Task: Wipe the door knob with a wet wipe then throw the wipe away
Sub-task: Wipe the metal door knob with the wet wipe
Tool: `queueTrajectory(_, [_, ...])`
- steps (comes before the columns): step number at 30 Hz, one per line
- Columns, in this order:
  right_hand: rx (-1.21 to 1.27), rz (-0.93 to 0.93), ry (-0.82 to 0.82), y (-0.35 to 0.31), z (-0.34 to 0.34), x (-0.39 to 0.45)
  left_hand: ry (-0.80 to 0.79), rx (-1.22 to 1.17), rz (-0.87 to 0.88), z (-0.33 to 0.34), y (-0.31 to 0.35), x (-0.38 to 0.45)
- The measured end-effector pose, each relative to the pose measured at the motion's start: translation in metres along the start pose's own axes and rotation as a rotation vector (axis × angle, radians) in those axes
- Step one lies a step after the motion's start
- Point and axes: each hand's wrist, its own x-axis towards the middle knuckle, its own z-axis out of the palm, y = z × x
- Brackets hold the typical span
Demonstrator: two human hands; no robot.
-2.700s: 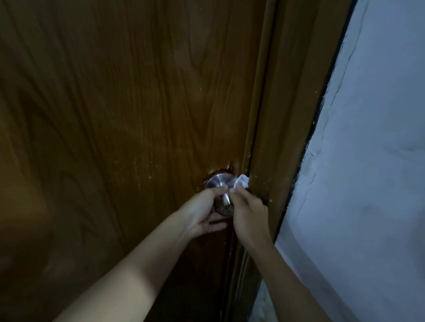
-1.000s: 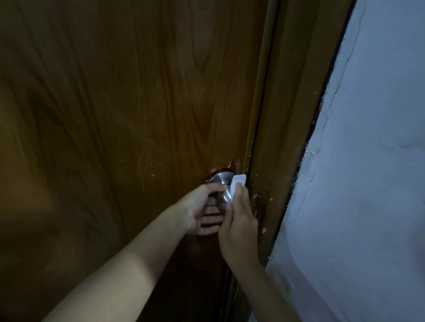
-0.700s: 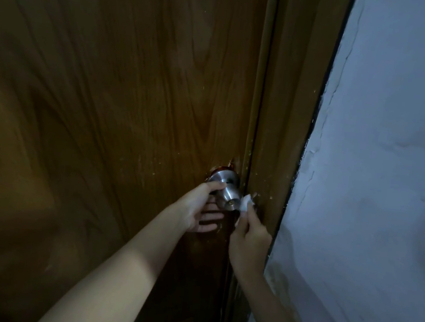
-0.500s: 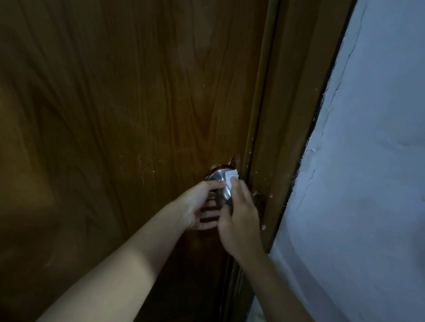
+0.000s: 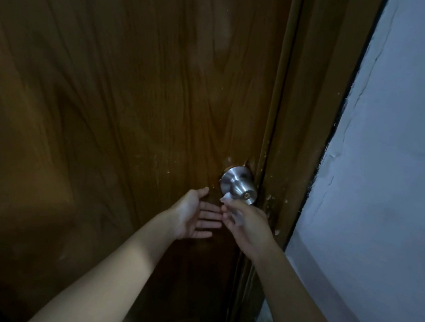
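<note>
A round silver door knob point(image 5: 239, 184) sticks out of a dark wooden door point(image 5: 134, 101) near its right edge. My right hand point(image 5: 246, 225) is just below the knob, pinching a small white wet wipe point(image 5: 227, 196) against the knob's underside. Most of the wipe is hidden in my fingers. My left hand point(image 5: 195, 215) hangs open, palm up, a little below and left of the knob, touching nothing.
The wooden door frame point(image 5: 311, 118) runs down just right of the knob. A pale, cracked plaster wall point(image 5: 392, 165) fills the right side. The scene is dim.
My left hand has let go of the knob and dropped open below it. My right hand has slid the wipe from the knob's top face to its underside.
</note>
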Motion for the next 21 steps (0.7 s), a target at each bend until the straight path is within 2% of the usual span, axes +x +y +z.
queueTrajectory(3, [0.165, 0.013, -0.053, 0.006, -0.002, -0.005, 0.002, 0.0, 0.005, -0.003, -0.001, -0.003])
queueTrajectory(6, [0.09, -0.018, -0.055, 0.003, -0.009, -0.016, -0.004, -0.008, 0.005, -0.005, -0.002, -0.003])
queueTrajectory(8, [-0.068, -0.175, -0.001, 0.003, -0.012, -0.023, -0.014, -0.01, -0.005, -0.003, -0.003, -0.001])
queueTrajectory(10, [-0.281, -0.459, 0.174, 0.005, -0.013, -0.025, -0.025, -0.009, -0.016, 0.0, -0.002, 0.003])
queueTrajectory(12, [-0.603, -0.807, 0.403, 0.008, -0.014, -0.02, -0.035, -0.006, -0.016, 0.003, -0.001, 0.005])
queueTrajectory(14, [-0.988, -1.078, 0.442, 0.014, -0.017, -0.011, -0.051, -0.003, -0.006, 0.007, 0.0, 0.005])
queueTrajectory(16, [-1.314, -1.148, 0.367, 0.024, -0.022, -0.001, -0.058, -0.011, 0.007, 0.009, 0.001, 0.005])
queueTrajectory(18, [-1.536, -1.179, 0.329, 0.035, -0.026, 0.004, -0.061, -0.024, 0.013, 0.009, 0.001, 0.005])
queueTrajectory(20, [-1.594, -1.213, 0.333, 0.036, -0.03, 0.007, -0.065, -0.03, 0.017, 0.008, 0.002, 0.003])
queueTrajectory(21, [-1.543, -1.197, 0.357, 0.033, -0.029, 0.008, -0.066, -0.028, 0.017, 0.007, 0.002, 0.003])
